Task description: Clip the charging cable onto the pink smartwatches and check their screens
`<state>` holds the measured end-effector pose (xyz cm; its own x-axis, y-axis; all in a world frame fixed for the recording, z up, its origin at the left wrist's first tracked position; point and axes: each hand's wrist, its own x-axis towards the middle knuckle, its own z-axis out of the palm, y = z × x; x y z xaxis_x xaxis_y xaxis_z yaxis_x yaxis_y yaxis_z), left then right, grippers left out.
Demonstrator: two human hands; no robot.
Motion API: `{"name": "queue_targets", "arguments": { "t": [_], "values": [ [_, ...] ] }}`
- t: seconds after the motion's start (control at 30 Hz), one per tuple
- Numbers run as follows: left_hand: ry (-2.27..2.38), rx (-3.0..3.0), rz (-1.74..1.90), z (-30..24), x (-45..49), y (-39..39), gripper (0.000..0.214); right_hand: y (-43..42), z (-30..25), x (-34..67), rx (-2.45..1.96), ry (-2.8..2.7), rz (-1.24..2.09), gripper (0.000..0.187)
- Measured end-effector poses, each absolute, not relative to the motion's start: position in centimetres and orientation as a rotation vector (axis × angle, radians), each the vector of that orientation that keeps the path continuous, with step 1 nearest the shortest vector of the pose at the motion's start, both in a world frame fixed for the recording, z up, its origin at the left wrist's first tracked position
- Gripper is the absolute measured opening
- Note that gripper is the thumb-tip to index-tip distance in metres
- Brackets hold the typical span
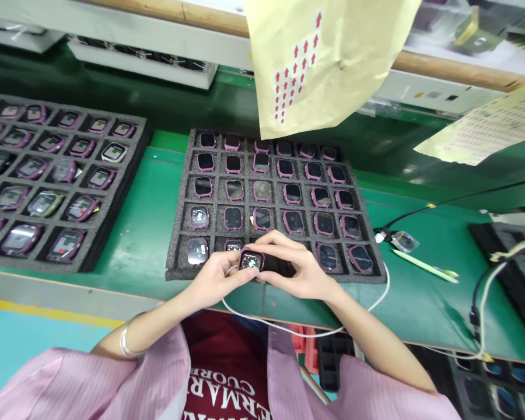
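Note:
Between both hands I hold a smartwatch body [251, 261] without a strap, its screen lit with a watch face. My left hand [217, 278] is closed on its left side, and my right hand [305, 272] grips its right and upper edges with thumb and fingers. A white cable [284, 333] emerges by my left fingers and loops below the hands to the right; its end is hidden. Beneath my hands lies a grey foam tray [175, 248] with purple-rimmed watch bodies in its compartments. A few screens at its left front are lit; most are dark.
Another foam tray of watches [114, 219] lies at the left. On the right are a light green pen-like stick [424, 265], a small clear bag [405, 241], black cables and a dark tray [514, 274]. Yellow paper with red arrow stickers [332, 76] hangs from the shelf above.

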<state>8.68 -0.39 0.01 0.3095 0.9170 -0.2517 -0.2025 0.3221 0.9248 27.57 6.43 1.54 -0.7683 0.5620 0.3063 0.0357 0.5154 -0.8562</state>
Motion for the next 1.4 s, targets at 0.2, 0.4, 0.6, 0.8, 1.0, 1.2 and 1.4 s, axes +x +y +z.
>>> {"name": "queue_targets", "arguments": {
  "t": [0.2,0.4,0.6,0.8,1.0,1.2,1.4],
  "values": [
    [1.016,0.911,0.931,-0.1,9.1,-0.5,0.033,6.1,1.7,27.7,-0.493,-2.262,1.165,0.049],
    [0.979,0.846,0.918,0.4,9.1,-0.3,0.034,6.0,1.6,27.7,-0.541,-2.256,1.148,0.056],
    [0.949,0.764,0.888,0.9,9.0,0.3,0.045,5.6,1.6,27.0,-0.717,-2.289,0.957,0.054],
    [0.938,0.786,0.888,1.2,9.0,0.4,0.049,5.1,2.4,26.7,-0.826,-2.182,1.01,0.038],
    [0.932,0.755,0.901,0.6,8.8,0.2,0.049,4.9,2.5,26.7,-0.814,-2.18,1.001,0.043],
    [0.932,0.793,0.954,0.7,9.0,0.1,0.032,4.9,1.7,26.8,-0.773,-2.334,0.814,0.045],
    [0.913,0.815,0.976,-0.1,9.1,-0.1,0.026,4.8,1.4,26.7,-0.789,-2.355,0.731,0.044]
  ]
}}
